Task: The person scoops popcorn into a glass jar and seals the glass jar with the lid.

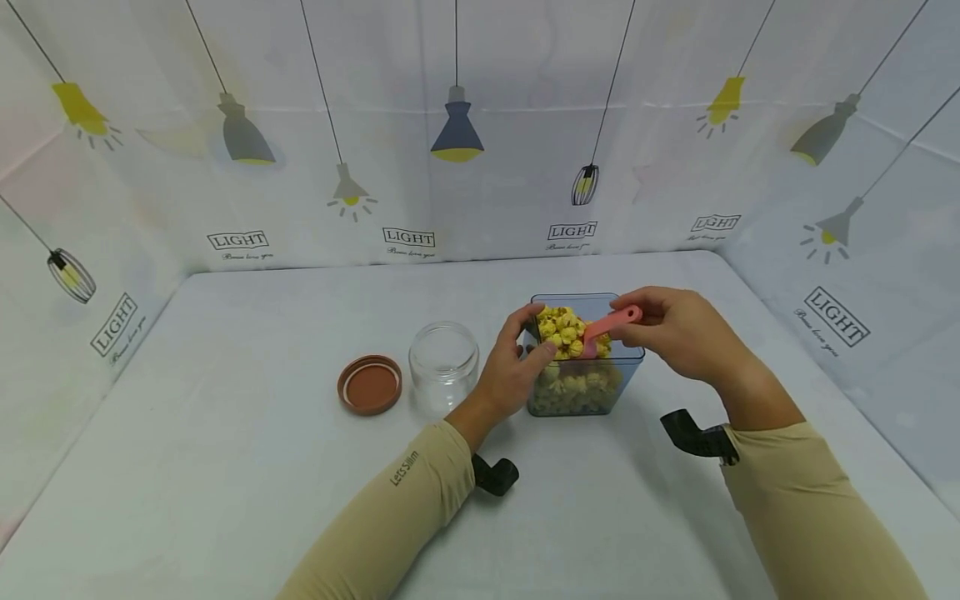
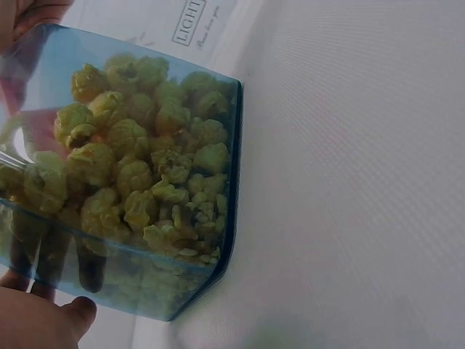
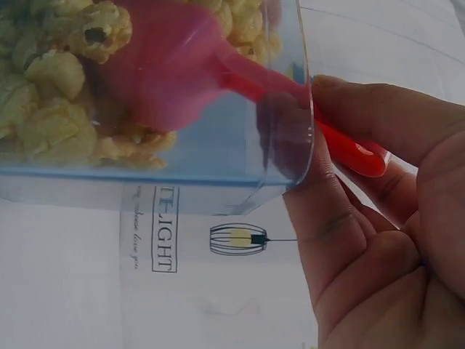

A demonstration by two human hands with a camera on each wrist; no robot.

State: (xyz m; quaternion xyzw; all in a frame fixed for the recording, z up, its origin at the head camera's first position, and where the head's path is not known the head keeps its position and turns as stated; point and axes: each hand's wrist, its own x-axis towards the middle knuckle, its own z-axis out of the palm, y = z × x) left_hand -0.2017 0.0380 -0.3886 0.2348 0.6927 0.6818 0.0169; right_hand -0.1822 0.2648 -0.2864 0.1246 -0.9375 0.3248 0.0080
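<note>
A clear blue plastic container [image 1: 627, 370] holds yellow popcorn [image 1: 561, 327] and stands on the white table. My left hand [image 1: 510, 368] grips its left side, the thumb at the near corner and the fingers around the far one. In the left wrist view those fingers show partly through the wall. Between the thumb and fingers of my right hand [image 1: 686, 335] is the handle of a pink scoop [image 1: 609, 322]. The scoop's head [image 3: 171, 69] is sunk among the popcorn, seen through the wall in the right wrist view.
An uncovered clear glass jar [image 1: 442, 371] stands just left of my left hand. Farther left lies a round brown lid [image 1: 370, 387]. Behind the table hangs a white cloth [image 1: 510, 183] printed with lamps. Black wrist mounts [image 1: 495, 477] stick out at both cuffs.
</note>
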